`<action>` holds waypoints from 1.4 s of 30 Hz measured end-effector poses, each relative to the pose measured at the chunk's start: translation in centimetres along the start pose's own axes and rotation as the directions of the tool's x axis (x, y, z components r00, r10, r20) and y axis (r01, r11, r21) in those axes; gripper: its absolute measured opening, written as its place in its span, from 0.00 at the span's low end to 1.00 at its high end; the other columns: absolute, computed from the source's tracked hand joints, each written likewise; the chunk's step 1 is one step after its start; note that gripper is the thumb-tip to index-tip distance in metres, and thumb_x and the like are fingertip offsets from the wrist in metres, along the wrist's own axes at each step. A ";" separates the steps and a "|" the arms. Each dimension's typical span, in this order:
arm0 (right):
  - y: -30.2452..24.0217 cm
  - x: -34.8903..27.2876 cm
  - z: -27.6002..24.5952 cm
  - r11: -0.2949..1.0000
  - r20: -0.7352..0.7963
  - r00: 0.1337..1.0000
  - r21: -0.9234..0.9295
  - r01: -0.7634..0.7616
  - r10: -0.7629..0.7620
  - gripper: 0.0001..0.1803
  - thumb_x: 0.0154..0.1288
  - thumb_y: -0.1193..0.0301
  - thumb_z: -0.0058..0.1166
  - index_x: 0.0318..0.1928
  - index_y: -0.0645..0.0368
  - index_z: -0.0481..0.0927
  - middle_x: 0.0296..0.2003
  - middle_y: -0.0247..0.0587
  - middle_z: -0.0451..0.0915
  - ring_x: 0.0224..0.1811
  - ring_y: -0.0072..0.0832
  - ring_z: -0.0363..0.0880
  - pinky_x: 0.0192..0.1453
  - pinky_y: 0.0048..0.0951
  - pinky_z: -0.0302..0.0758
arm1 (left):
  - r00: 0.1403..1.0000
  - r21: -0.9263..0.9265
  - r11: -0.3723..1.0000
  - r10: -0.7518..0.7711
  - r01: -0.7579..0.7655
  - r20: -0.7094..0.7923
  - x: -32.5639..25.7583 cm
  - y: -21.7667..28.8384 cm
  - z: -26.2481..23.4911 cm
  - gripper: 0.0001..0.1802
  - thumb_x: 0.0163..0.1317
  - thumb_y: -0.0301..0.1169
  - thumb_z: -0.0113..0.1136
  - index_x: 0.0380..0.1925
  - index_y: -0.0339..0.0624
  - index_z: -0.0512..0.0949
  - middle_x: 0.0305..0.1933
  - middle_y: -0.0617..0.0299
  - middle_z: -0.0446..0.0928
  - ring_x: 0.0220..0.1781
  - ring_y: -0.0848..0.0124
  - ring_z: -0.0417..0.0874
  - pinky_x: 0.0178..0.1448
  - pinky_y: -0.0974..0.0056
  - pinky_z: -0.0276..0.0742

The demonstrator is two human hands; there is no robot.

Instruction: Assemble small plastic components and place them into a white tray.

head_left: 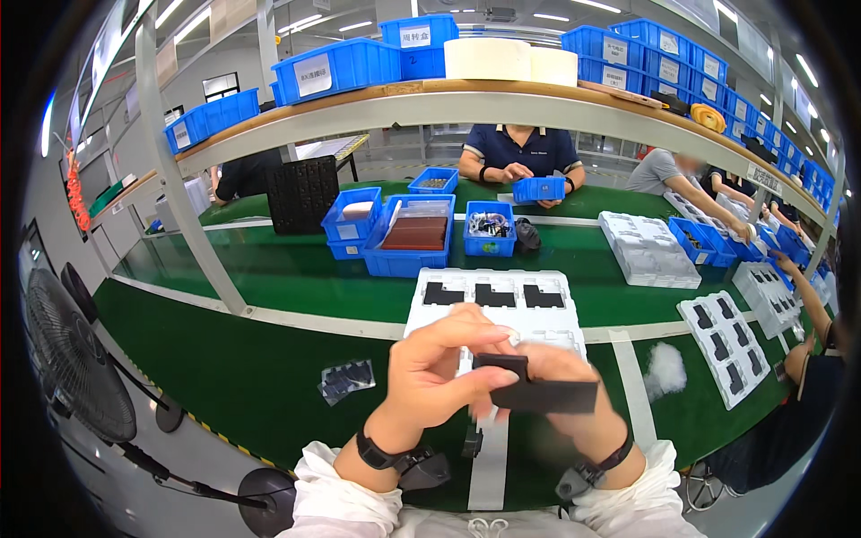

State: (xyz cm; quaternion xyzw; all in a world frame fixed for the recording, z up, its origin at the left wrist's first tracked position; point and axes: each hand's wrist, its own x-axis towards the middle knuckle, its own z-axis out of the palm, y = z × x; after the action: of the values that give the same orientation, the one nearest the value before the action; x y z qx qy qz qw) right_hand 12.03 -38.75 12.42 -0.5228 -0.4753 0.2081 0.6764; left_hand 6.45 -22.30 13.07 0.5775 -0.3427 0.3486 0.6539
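The black stepped part (pixel 556 396) is held above the green surface (pixel 269 359), in front of the near end of the white tray (pixel 426 316), with its long flat side pointing to the right; the left hand (pixel 426 386) has a grip closed on its shorter raised end, the thumb lying across the near face; the right hand (pixel 569 366) is behind the part and partly blurred, so whether its grip is clasping the piece or merely steadying it I cannot tell; to do this well, a light but firm pinch near the step should serve better than squeezing the thin long side, which might flex if it is as slim as it looks; the right fingers would do best as a support from behind, close to the free end, so that the piece does not swivel about the left thumb; fingertips belong on the edges where possible, since a dark, flat face would probably show smudges; working low over the surface would soften any drop, well away from the dark pieces (pixel 493 295) seated in the tray's far row and the clear packet (pixel 346 381) lying to the left.
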 end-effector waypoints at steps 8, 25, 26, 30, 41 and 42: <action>-1.6 -0.6 -0.4 0.915 -0.316 0.910 -0.380 0.137 -0.267 0.09 0.59 0.77 0.54 0.38 0.71 0.77 0.31 0.46 0.82 0.32 0.23 0.81 0.37 0.20 0.74 | 1.000 0.550 0.835 0.017 -0.002 -0.023 0.8 1.6 -0.8 0.13 0.45 0.21 0.67 0.34 0.39 0.81 0.26 0.63 0.78 0.29 0.71 0.74 0.41 0.66 0.62; -0.7 -0.3 1.0 0.979 -0.452 0.868 -0.112 0.172 -0.204 0.08 0.61 0.77 0.53 0.37 0.72 0.74 0.29 0.44 0.81 0.29 0.20 0.79 0.33 0.17 0.73 | 0.827 -0.301 0.800 -0.559 0.519 -0.057 0.9 3.3 1.2 0.17 0.57 0.23 0.57 0.47 0.29 0.74 0.49 0.48 0.76 0.51 0.64 0.77 0.57 0.63 0.71; -0.6 -0.4 1.1 0.979 -0.457 0.866 -0.106 0.175 -0.204 0.08 0.62 0.77 0.53 0.37 0.72 0.74 0.29 0.44 0.80 0.29 0.20 0.79 0.33 0.17 0.73 | 0.839 -0.261 0.821 -0.540 0.508 -0.063 0.9 3.4 1.2 0.17 0.58 0.23 0.56 0.48 0.29 0.74 0.49 0.49 0.77 0.50 0.64 0.78 0.56 0.63 0.72; 0.0 -1.3 0.7 0.981 -0.520 0.831 -0.093 0.172 -0.196 0.08 0.62 0.77 0.53 0.37 0.72 0.74 0.29 0.43 0.80 0.29 0.20 0.79 0.32 0.18 0.74 | 0.809 -0.131 0.803 -0.587 0.581 -0.014 1.0 3.2 1.4 0.16 0.58 0.23 0.56 0.47 0.28 0.74 0.49 0.50 0.77 0.51 0.66 0.78 0.56 0.65 0.72; 5.1 -3.2 -8.0 0.982 -0.725 0.688 -0.110 -0.155 0.027 0.11 0.61 0.73 0.53 0.40 0.69 0.76 0.23 0.37 0.79 0.21 0.22 0.79 0.21 0.16 0.63 | 0.574 0.643 0.605 -0.762 0.469 0.299 -5.8 -2.4 -3.2 0.17 0.52 0.36 0.66 0.39 0.37 0.79 0.41 0.56 0.77 0.47 0.63 0.77 0.53 0.65 0.70; 5.9 -3.3 -8.6 0.950 -0.719 0.687 -0.129 -0.284 0.107 0.13 0.60 0.72 0.54 0.41 0.69 0.76 0.22 0.36 0.79 0.18 0.22 0.78 0.20 0.17 0.63 | 0.461 0.680 0.542 -0.826 0.494 0.323 -6.9 -2.7 -3.4 0.18 0.53 0.38 0.66 0.41 0.40 0.79 0.40 0.55 0.76 0.46 0.62 0.78 0.52 0.65 0.71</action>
State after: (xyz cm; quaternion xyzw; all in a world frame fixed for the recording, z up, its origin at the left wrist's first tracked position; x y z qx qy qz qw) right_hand 19.13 -43.56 5.68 -0.6848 -0.1434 0.0078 0.7144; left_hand 5.33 -19.54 5.50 0.8903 -0.1693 -0.0804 0.4151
